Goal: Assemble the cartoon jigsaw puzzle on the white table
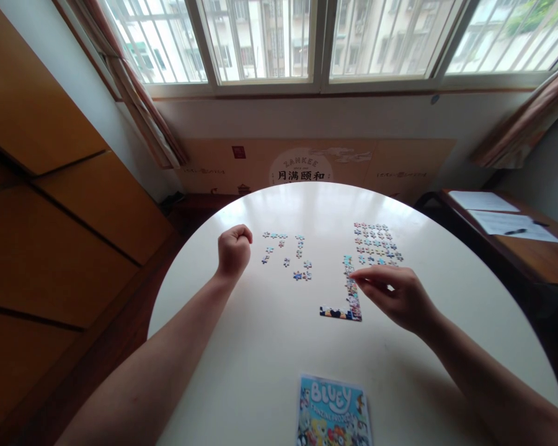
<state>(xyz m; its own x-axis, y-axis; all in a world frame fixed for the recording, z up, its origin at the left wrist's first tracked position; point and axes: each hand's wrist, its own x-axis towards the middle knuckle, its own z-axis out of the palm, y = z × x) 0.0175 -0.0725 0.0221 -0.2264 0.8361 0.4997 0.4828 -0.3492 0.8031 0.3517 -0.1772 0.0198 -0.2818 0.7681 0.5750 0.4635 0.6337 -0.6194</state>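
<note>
Your hands at a puzzle on the round white counter (270, 347)

Your left hand (234, 249) is curled into an empty-looking fist, resting near the scattered loose pieces (286, 255). Your right hand (393, 294) has its fingertips (357, 275) drawn together on the upright arm of the joined L-shaped puzzle strip (352, 301); whether they grip a piece, you cannot tell. A denser cluster of pieces (374, 243) lies just beyond that hand. The Bluey puzzle box (333, 412) sits at the near edge, well apart from both hands.
</note>
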